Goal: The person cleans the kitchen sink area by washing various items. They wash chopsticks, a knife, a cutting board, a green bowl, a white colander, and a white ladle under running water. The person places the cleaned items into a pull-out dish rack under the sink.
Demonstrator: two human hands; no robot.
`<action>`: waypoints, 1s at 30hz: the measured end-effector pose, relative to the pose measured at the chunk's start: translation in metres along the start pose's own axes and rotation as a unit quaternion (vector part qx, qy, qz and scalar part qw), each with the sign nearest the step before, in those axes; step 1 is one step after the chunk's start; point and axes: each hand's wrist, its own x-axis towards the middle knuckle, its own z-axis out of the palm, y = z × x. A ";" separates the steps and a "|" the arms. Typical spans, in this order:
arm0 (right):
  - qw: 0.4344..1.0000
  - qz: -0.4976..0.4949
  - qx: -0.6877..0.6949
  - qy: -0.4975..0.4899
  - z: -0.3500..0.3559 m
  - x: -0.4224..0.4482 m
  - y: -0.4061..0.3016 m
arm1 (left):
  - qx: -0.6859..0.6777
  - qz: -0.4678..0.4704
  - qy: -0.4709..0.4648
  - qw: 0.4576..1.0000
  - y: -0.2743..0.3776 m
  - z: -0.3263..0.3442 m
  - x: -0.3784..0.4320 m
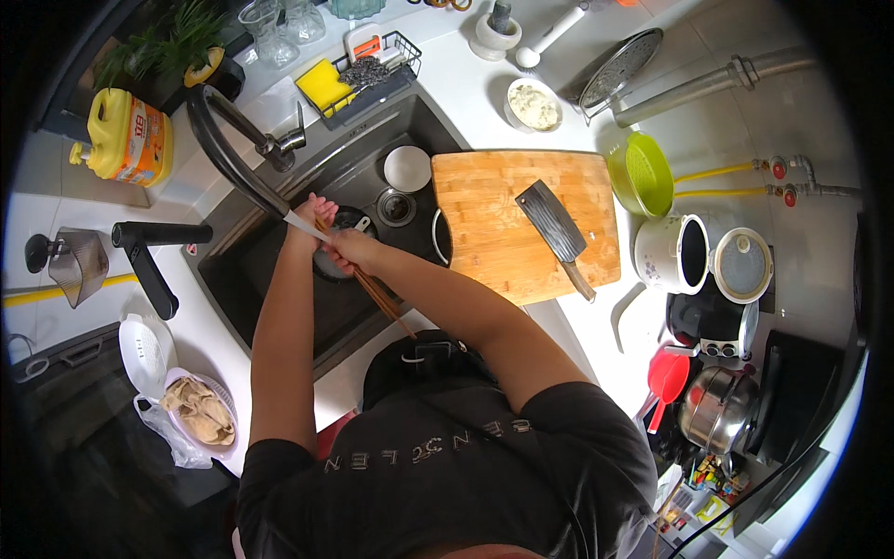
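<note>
A bundle of wooden chopsticks (pixel 377 297) slants across the dark sink (pixel 234 279), gripped near its upper part by my right hand (pixel 353 249). My left hand (pixel 313 215) is at the upper ends of the chopsticks, its fingers partly curled around them. Water streams from the black arched faucet (pixel 234 168) onto the hands. Beneath them a dark round pan or bowl (pixel 335 267) is partly hidden, with a light-coloured utensil handle (pixel 362 223) showing. A white bowl (pixel 407 169) lies in the sink beside the drain strainer (pixel 396 207).
Right of the sink, a cleaver (pixel 555 227) lies on a wooden cutting board (pixel 482 209) that overhangs the basin. Behind stands a bowl of white food (pixel 533 106). A green basket (pixel 642 175), rice cooker (pixel 670 255), sponge rack (pixel 370 87) and yellow detergent jug (pixel 133 136) surround the area.
</note>
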 end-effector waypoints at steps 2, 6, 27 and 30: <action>0.995 -0.052 -0.083 0.028 0.004 0.020 0.000 | -0.037 0.033 -0.051 0.997 -0.006 0.001 -0.021; 0.797 -0.246 -0.518 0.189 0.008 0.069 -0.004 | -0.162 -0.039 -0.111 0.980 -0.014 0.002 -0.058; 0.864 -0.300 -0.370 0.162 -0.038 0.064 -0.132 | -0.241 -0.134 -0.001 0.961 -0.034 0.035 -0.036; 0.902 -0.252 -0.298 0.182 0.014 0.060 -0.172 | -0.268 -0.114 -0.007 0.957 -0.028 0.016 -0.041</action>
